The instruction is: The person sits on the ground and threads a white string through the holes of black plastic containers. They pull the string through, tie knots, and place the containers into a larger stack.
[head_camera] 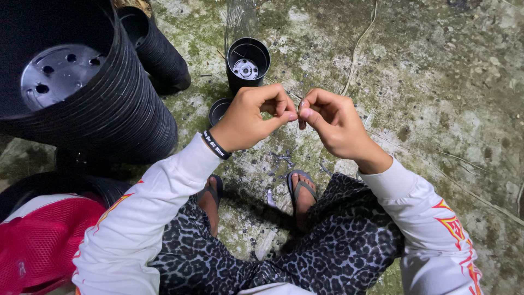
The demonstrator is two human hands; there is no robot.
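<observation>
My left hand (252, 116) and my right hand (334, 124) meet at the fingertips above my knees, both curled and pinching something tiny between them; it is too small to make out. A black band circles my left wrist. Just beyond my left hand stands a small black plastic pot (247, 63), upright, with a holed base showing inside. Another small black pot (218, 110) is partly hidden behind my left wrist.
A tall stack of large black nursery pots (98, 104) lies at the left, a thinner stack (158, 52) behind it. A red mesh item (43, 246) sits bottom left. The mossy concrete ground (426, 82) holds scattered small scraps by my sandalled feet.
</observation>
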